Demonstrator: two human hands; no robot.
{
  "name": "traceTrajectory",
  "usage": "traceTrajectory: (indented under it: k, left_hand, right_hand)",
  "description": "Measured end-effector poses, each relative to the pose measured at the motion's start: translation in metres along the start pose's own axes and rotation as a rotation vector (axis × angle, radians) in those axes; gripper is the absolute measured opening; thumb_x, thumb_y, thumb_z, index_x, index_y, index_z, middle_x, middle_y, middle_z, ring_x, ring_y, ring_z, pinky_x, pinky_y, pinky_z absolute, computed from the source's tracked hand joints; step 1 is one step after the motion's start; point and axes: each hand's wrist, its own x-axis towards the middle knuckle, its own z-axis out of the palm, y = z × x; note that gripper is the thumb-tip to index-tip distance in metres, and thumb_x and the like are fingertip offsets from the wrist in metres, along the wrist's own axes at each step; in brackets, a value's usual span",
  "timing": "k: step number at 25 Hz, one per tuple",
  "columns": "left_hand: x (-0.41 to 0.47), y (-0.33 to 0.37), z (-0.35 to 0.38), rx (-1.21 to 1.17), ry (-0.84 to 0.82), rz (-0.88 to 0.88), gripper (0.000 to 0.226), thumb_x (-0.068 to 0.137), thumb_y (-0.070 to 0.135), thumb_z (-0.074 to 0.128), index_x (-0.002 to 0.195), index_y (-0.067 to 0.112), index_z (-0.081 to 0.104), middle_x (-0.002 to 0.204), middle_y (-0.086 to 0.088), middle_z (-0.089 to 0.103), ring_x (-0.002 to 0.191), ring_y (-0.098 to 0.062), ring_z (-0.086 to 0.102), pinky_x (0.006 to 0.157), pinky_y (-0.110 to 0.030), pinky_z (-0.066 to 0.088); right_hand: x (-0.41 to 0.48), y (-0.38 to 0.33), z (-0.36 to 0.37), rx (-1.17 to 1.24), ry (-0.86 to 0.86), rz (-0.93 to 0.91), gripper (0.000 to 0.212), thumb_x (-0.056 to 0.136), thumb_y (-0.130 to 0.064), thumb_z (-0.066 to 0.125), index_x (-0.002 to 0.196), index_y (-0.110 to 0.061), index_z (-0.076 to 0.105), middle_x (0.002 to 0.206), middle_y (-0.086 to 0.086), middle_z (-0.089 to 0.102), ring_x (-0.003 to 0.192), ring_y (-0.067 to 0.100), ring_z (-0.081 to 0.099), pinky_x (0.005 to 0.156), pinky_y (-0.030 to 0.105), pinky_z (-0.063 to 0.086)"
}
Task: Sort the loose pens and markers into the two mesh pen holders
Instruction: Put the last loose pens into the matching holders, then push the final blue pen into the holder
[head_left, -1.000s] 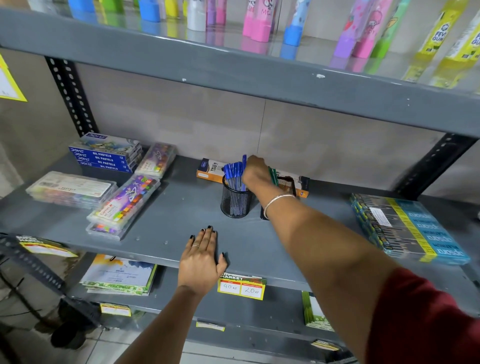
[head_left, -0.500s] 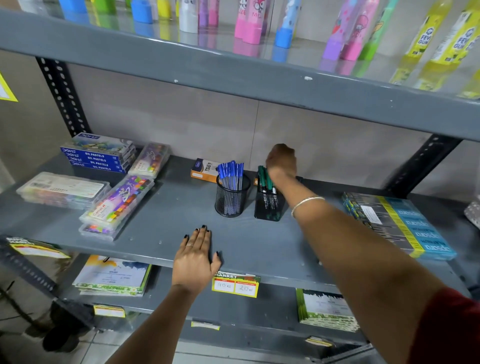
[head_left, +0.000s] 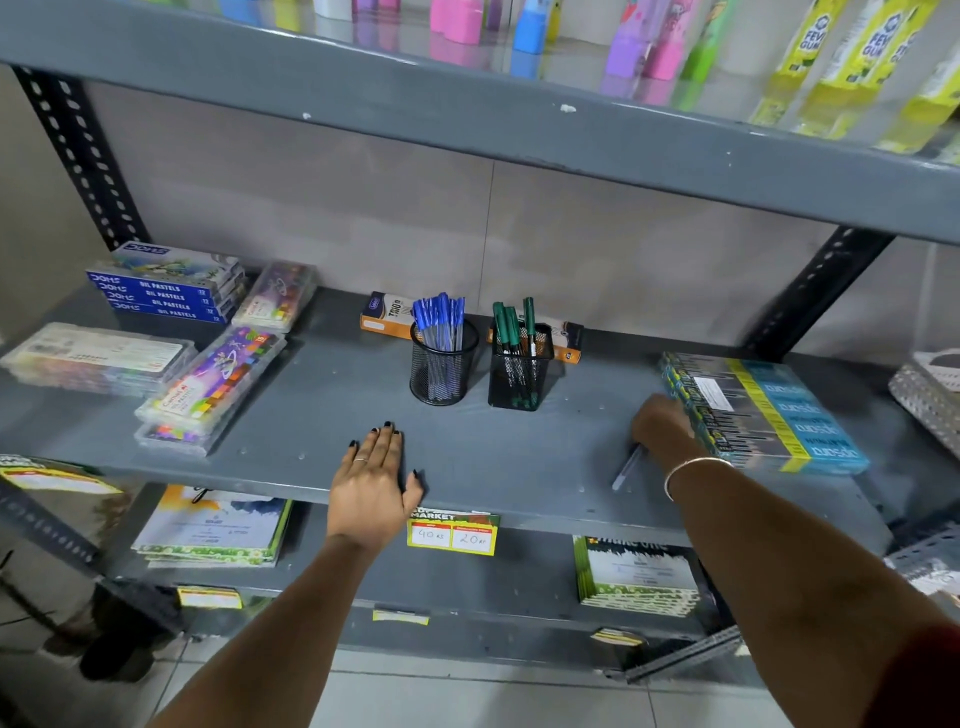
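A round black mesh holder (head_left: 441, 370) full of blue-capped pens stands mid-shelf. Right beside it, a square black mesh holder (head_left: 519, 371) contains a few green-capped pens. One loose pale pen (head_left: 625, 472) lies slanted on the grey shelf (head_left: 519, 457), right of the holders. My right hand (head_left: 661, 426) is down on the shelf with its fingers curled over that pen's far end. My left hand (head_left: 375, 480) rests flat at the shelf's front edge, fingers spread, holding nothing.
Orange boxes (head_left: 385, 318) lie behind the holders. Oil pastel boxes (head_left: 166, 288) and clear crayon cases (head_left: 208, 382) fill the left. A stack of blue-yellow packs (head_left: 769, 410) sits just right of my right hand. The upper shelf (head_left: 467, 122) overhangs.
My right hand left the square holder, where green pens now stand, and swung down to the right onto the loose pen. The left hand stayed flat on the shelf.
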Motion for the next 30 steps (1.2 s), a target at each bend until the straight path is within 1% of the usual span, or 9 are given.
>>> traceTrajectory:
  k: [3,4,7,10,15,18,22,25,30]
  left_hand:
    - [0.000,0.000,0.000,0.001,-0.005,0.006,0.063,0.077,0.037,0.033,0.110,-0.008,0.062,0.116,-0.024,0.061,0.106,-0.036,0.059,0.092,-0.049,0.041]
    - [0.000,0.000,-0.001,0.003,-0.008,0.006,0.063,0.076,0.037,0.033,0.110,-0.008,0.062,0.116,-0.024,0.061,0.106,-0.036,0.059,0.092,-0.050,0.041]
    - [0.000,0.000,-0.001,0.004,-0.007,0.006,0.063,0.076,0.037,0.033,0.111,-0.008,0.061,0.117,-0.024,0.061,0.106,-0.036,0.058,0.092,-0.050,0.041]
    - [0.000,0.000,-0.001,0.007,-0.008,0.010,0.063,0.077,0.037,0.033,0.111,-0.007,0.061,0.117,-0.023,0.061,0.107,-0.036,0.058,0.093,-0.050,0.040]
    - [0.000,-0.001,-0.002,0.000,0.001,0.010,0.062,0.077,0.037,0.034,0.111,-0.006,0.061,0.117,-0.022,0.061,0.107,-0.035,0.058,0.093,-0.049,0.040]
    - [-0.001,0.000,-0.002,0.003,0.009,0.007,0.061,0.077,0.037,0.034,0.109,-0.006,0.063,0.115,-0.021,0.062,0.105,-0.033,0.060,0.093,-0.047,0.041]
    - [0.000,0.000,-0.001,0.005,0.003,0.002,0.061,0.077,0.038,0.035,0.109,-0.006,0.063,0.114,-0.021,0.063,0.105,-0.032,0.060,0.097,-0.039,0.032]
    - [0.001,0.000,-0.001,0.008,0.003,0.014,0.061,0.077,0.038,0.034,0.109,-0.006,0.063,0.114,-0.020,0.063,0.104,-0.032,0.060,0.093,-0.044,0.043]
    - [0.002,-0.001,-0.001,0.003,0.023,0.033,0.061,0.077,0.037,0.034,0.109,-0.007,0.063,0.114,-0.021,0.063,0.105,-0.033,0.060,0.091,-0.050,0.042]
  right_hand:
    - [0.015,0.007,0.017,0.036,-0.056,0.055,0.008,0.083,-0.001,0.059,0.077,0.002,0.063,0.117,0.022,0.068,0.108,0.033,0.068,0.091,0.043,0.055]
    - [0.014,0.004,0.016,0.069,-0.058,0.061,0.007,0.083,0.001,0.059,0.076,0.003,0.062,0.116,0.024,0.068,0.107,0.034,0.068,0.091,0.044,0.055]
    - [-0.009,-0.017,-0.005,0.229,0.038,0.024,0.024,0.085,0.005,0.057,0.108,0.009,0.063,0.118,0.026,0.065,0.112,0.038,0.063,0.092,0.041,0.051]
    - [-0.020,-0.061,-0.041,0.362,0.229,-0.097,0.023,0.091,0.001,0.052,0.113,0.007,0.058,0.119,0.027,0.063,0.110,0.039,0.063,0.088,0.040,0.051]
    - [-0.039,-0.163,-0.085,0.545,0.433,-0.398,0.023,0.092,-0.009,0.057,0.114,-0.008,0.062,0.117,0.011,0.068,0.107,0.025,0.066,0.088,0.030,0.052]
    - [-0.058,-0.205,-0.077,0.547,0.364,-0.544,0.021,0.092,-0.010,0.058,0.112,-0.007,0.061,0.116,0.012,0.068,0.106,0.026,0.066,0.082,0.025,0.051]
    - [-0.062,-0.225,-0.030,0.238,0.110,-0.561,0.023,0.092,0.002,0.052,0.114,0.001,0.058,0.118,0.019,0.064,0.110,0.031,0.064,0.082,0.028,0.051]
    - [-0.058,-0.225,-0.004,0.159,-0.002,-0.536,0.019,0.091,0.008,0.043,0.099,0.002,0.058,0.117,0.019,0.063,0.102,0.029,0.063,0.075,0.028,0.047]
    - [-0.067,-0.220,0.009,0.088,0.048,-0.632,0.017,0.093,0.001,0.043,0.108,0.000,0.050,0.119,0.023,0.058,0.101,0.030,0.059,0.077,0.035,0.046]
